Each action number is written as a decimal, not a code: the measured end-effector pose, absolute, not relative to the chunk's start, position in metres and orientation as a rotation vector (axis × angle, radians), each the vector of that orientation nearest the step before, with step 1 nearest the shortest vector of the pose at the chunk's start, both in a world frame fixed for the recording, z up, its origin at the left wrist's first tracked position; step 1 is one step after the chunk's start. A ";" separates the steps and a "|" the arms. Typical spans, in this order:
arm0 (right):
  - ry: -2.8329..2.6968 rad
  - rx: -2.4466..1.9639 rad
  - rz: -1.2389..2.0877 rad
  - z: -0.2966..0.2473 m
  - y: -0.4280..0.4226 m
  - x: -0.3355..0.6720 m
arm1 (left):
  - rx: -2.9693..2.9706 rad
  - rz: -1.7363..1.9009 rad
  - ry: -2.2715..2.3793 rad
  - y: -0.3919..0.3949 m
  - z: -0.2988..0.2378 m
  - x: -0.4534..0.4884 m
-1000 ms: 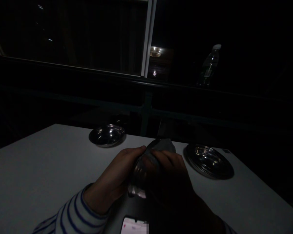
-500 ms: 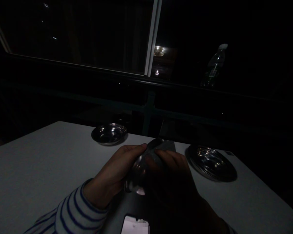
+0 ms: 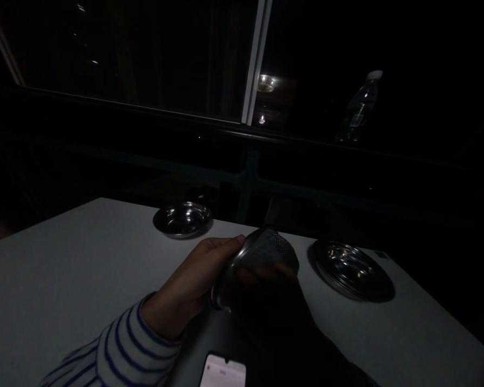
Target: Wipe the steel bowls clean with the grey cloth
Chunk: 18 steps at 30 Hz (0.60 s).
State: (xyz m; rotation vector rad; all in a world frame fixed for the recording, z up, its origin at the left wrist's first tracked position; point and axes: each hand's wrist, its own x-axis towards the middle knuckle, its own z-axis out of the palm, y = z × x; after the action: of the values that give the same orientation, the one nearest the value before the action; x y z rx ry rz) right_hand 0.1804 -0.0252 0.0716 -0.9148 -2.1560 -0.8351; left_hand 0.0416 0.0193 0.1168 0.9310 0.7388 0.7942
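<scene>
The scene is very dark. My left hand (image 3: 193, 279) is curled around a shiny metal bowl (image 3: 229, 274), which it holds tilted above the white table (image 3: 64, 279). My right hand (image 3: 274, 301), mostly in shadow, presses a grey textured cloth (image 3: 272, 250) against the bowl. My left sleeve is striped white and blue.
A small steel bowl (image 3: 183, 219) stands at the table's far edge. A stack of flat steel plates (image 3: 349, 262) lies at the right. A phone (image 3: 223, 372) with a lit screen lies near me. A plastic bottle (image 3: 361, 107) stands on the dark ledge behind, below a window frame.
The cloth has moved up over the top of the bowl, and my right fingers have slid lower into shadow. The view has drifted a little to the left.
</scene>
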 end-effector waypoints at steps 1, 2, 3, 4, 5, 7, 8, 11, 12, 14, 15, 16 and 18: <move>-2.153 -0.932 -0.829 0.073 -0.025 0.181 | 0.925 0.793 0.737 0.019 0.117 0.042; -2.136 -0.978 -0.818 0.075 -0.024 0.183 | 0.924 0.793 0.732 0.019 0.117 0.042; -2.108 -1.037 -0.810 0.077 -0.024 0.186 | 0.928 0.792 0.727 0.019 0.117 0.043; -2.078 -1.104 -0.807 0.079 -0.023 0.189 | 0.935 0.791 0.724 0.019 0.117 0.043; -2.054 -1.145 -0.811 0.080 -0.023 0.191 | 0.944 0.788 0.723 0.019 0.116 0.043; -2.086 -1.137 -0.796 0.078 -0.023 0.190 | 0.949 0.794 0.735 0.020 0.115 0.043; -2.137 -1.090 -0.782 0.076 -0.024 0.188 | 0.946 0.797 0.744 0.020 0.114 0.043; -2.233 -0.957 -0.767 0.069 -0.025 0.181 | 0.934 0.804 0.767 0.021 0.113 0.043; -2.215 -0.950 -0.781 0.069 -0.025 0.180 | 0.931 0.806 0.765 0.022 0.113 0.042; -2.133 -1.013 -0.791 0.072 -0.024 0.183 | 0.927 0.801 0.747 0.021 0.114 0.042; -2.093 -1.059 -0.774 0.075 -0.023 0.187 | 0.931 0.798 0.742 0.021 0.114 0.041; -2.068 -1.098 -0.744 0.078 -0.022 0.191 | 0.941 0.800 0.745 0.021 0.115 0.041; -2.046 -1.156 -0.669 0.082 -0.019 0.201 | 0.966 0.808 0.770 0.021 0.117 0.039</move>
State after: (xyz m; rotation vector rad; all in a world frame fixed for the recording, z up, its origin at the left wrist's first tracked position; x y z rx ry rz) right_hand 0.2006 -0.0193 0.0821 -1.1561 -2.0456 -0.6694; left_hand 0.0387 0.0210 0.1174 0.9662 0.7700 0.8083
